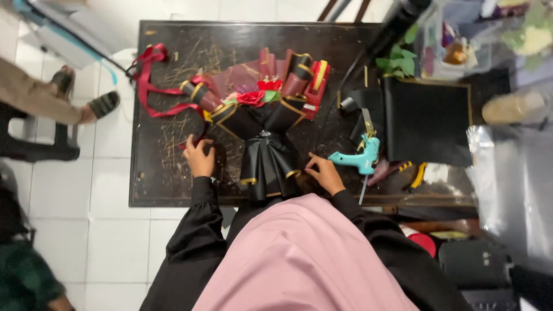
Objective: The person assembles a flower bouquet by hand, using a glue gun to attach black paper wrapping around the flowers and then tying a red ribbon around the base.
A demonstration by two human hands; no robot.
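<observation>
A flower bouquet (266,124) wrapped in black and maroon paper with gold edges lies on the dark scratched table (173,184), its red flower near the middle and its black wrapped stem pointing toward me. My left hand (199,156) rests on the table left of the stem, fingers curled by the end of a red ribbon (151,80); whether it grips the ribbon is unclear. My right hand (324,171) touches the lower right of the black stem wrap with its fingertips. Both arms wear black sleeves.
A turquoise glue gun (362,159) lies right of my right hand. Black wrapping sheets (429,118), green leaves (398,61) and a clear box of supplies (452,40) sit at the right. Another person's sandalled feet (92,103) are on the white tile floor at the left.
</observation>
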